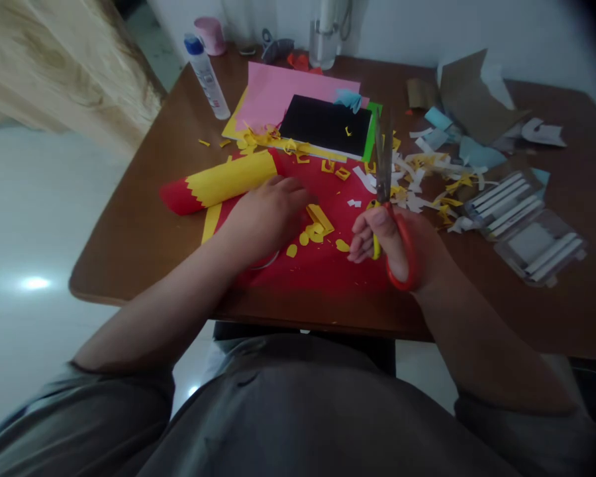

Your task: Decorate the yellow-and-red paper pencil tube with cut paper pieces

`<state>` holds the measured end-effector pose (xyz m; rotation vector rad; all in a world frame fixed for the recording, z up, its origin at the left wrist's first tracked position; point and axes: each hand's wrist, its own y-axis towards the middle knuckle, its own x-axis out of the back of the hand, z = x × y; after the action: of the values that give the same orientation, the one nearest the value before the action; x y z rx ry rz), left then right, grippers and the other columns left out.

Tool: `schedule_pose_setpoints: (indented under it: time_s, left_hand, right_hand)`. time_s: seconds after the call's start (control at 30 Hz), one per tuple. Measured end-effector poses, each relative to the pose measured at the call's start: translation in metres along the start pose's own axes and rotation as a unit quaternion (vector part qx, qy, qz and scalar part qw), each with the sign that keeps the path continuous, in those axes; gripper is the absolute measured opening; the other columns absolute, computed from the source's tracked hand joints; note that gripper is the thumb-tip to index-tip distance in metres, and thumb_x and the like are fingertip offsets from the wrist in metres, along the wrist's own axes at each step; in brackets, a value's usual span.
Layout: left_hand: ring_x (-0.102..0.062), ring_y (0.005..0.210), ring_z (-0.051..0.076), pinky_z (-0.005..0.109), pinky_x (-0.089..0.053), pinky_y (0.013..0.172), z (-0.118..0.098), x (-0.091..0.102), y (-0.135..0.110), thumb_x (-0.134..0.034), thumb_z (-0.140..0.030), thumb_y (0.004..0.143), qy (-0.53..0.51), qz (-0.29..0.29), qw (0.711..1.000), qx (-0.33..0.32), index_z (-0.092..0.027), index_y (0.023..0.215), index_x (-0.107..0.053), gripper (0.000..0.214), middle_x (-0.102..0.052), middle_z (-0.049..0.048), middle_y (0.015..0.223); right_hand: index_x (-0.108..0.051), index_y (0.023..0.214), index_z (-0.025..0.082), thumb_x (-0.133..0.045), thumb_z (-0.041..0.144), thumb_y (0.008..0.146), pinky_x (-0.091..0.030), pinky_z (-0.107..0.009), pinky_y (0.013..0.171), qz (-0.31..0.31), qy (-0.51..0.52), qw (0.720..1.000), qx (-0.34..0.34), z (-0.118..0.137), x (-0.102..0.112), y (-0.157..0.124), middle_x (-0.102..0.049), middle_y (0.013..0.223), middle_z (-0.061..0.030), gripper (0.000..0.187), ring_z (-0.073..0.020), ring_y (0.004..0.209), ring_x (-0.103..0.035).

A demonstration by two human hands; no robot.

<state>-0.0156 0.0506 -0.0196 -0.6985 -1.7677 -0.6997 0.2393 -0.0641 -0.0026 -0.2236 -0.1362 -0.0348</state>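
My right hand (382,242) is closed round the red and yellow handles of a pair of scissors (383,165), whose blades point away from me. My left hand (271,209) lies palm down on a red paper sheet (318,271), fingers curled over small yellow paper pieces (315,228). Whether it grips one is hidden. A rolled red and yellow paper (218,185) lies just left of that hand.
On the brown table (129,232) lie pink paper (278,93), a black sheet (325,122), a glue bottle (206,76), a pink cup (209,34), scattered yellow, white and blue scraps (427,172), brown card (464,96) and a clear plastic case of white sticks (524,222).
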Motion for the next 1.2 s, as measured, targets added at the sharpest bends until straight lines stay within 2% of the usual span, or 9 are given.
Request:
schedule_pose_setpoints:
  time_s: [0.1, 0.23, 0.4, 0.53, 0.6, 0.73, 0.83, 1.07, 1.2]
  left_hand:
    - [-0.065, 0.153, 0.044, 0.062, -0.054, 0.124, -0.002, -0.009, 0.008, -0.058, -0.021, 0.114, 0.021, 0.014, 1.000, -0.005, -0.024, 0.147, -0.083, 0.042, -0.074, 0.0171, 0.163]
    - [-0.068, 0.146, 0.044, 0.062, -0.055, 0.122, 0.004, -0.015, 0.019, -0.066, -0.027, 0.114, 0.003, 0.022, 1.000, 0.005, -0.024, 0.137, -0.089, 0.033, -0.076, 0.0167, 0.157]
    - [-0.068, 0.117, 0.027, 0.048, -0.053, 0.113, 0.024, -0.018, 0.024, -0.076, -0.026, 0.111, -0.094, -0.067, 0.993, 0.013, -0.022, 0.112, -0.089, 0.014, -0.082, 0.0066, 0.123]
    - [-0.069, 0.110, 0.019, 0.042, -0.058, 0.100, 0.022, -0.021, 0.017, -0.071, -0.039, 0.118, -0.180, -0.169, 0.968, 0.034, -0.022, 0.113, -0.084, 0.022, -0.079, 0.0051, 0.121]
    - [-0.076, 0.101, 0.021, 0.041, -0.063, 0.090, 0.010, -0.023, 0.013, -0.082, -0.051, 0.111, -0.357, -0.194, 0.911, 0.075, -0.023, 0.105, -0.083, 0.029, -0.084, 0.0061, 0.109]
    - [-0.083, 0.086, 0.018, 0.034, -0.071, 0.082, -0.020, -0.027, 0.006, -0.102, -0.056, 0.089, -0.636, -0.136, 0.742, 0.159, -0.022, 0.101, -0.077, 0.044, -0.086, 0.0042, 0.101]
    - [-0.086, 0.084, 0.019, 0.033, -0.073, 0.081, -0.037, -0.025, -0.003, -0.104, -0.047, 0.086, -0.692, -0.116, 0.691, 0.173, -0.023, 0.104, -0.074, 0.043, -0.086, 0.0026, 0.099]
    - [-0.083, 0.079, 0.022, 0.031, -0.067, 0.069, -0.043, -0.002, -0.019, -0.107, -0.039, 0.084, -0.644, -0.008, 0.764, 0.043, -0.024, 0.108, -0.071, 0.045, -0.083, 0.0026, 0.091]
    - [-0.072, 0.065, 0.017, 0.030, -0.059, 0.062, -0.046, 0.000, -0.019, -0.082, -0.059, 0.109, -0.609, -0.005, 0.790, 0.076, -0.020, 0.081, -0.074, 0.049, -0.075, 0.0050, 0.075]
  right_hand:
    - [-0.073, 0.090, 0.026, -0.080, 0.098, 0.091, -0.068, -0.038, 0.071, 0.012, -0.012, 1.000, -0.006, 0.000, 0.000, 0.000, -0.082, 0.081, -0.0065, 0.073, -0.0247, 0.071, -0.083]
    - [-0.072, 0.090, 0.026, -0.081, 0.103, 0.085, -0.068, -0.040, 0.070, 0.014, -0.008, 1.000, -0.012, -0.002, -0.001, 0.001, -0.082, 0.081, -0.0074, 0.078, -0.0264, 0.071, -0.082]
    - [-0.073, 0.092, 0.026, -0.084, 0.096, 0.089, -0.067, -0.040, 0.069, -0.001, 0.015, 1.000, -0.006, -0.006, -0.003, 0.002, -0.080, 0.079, -0.0060, 0.071, -0.0252, 0.069, -0.081]
    - [-0.074, 0.094, 0.025, -0.083, 0.086, 0.098, -0.066, -0.041, 0.073, -0.006, 0.004, 1.000, 0.001, -0.007, -0.002, 0.005, -0.083, 0.085, -0.0080, 0.062, -0.0252, 0.073, -0.081]
    - [-0.076, 0.097, 0.025, -0.089, 0.080, 0.095, -0.065, -0.039, 0.071, -0.027, 0.002, 1.000, 0.000, -0.007, -0.003, 0.006, -0.085, 0.090, -0.0081, 0.056, -0.0248, 0.075, -0.080]
    - [-0.080, 0.100, 0.026, -0.110, 0.061, 0.075, -0.066, -0.036, 0.074, -0.042, 0.040, 0.998, 0.006, -0.005, -0.012, 0.007, -0.083, 0.091, -0.0027, 0.052, -0.0219, 0.080, -0.078]
    - [-0.078, 0.095, 0.026, -0.113, 0.054, 0.070, -0.067, -0.035, 0.072, -0.007, 0.081, 0.997, -0.013, -0.003, -0.018, 0.005, -0.080, 0.082, 0.0000, 0.051, -0.0202, 0.074, -0.075]
    - [-0.069, 0.090, 0.024, -0.106, 0.032, 0.078, -0.052, -0.025, 0.053, 0.051, 0.140, 0.988, -0.027, -0.002, -0.012, -0.001, -0.071, 0.061, 0.0062, 0.040, -0.0122, 0.051, -0.063]
    - [-0.071, 0.094, 0.024, -0.107, 0.040, 0.078, -0.046, -0.025, 0.051, 0.054, 0.120, 0.991, -0.023, 0.000, -0.010, -0.001, -0.067, 0.059, 0.0079, 0.042, -0.0120, 0.050, -0.057]
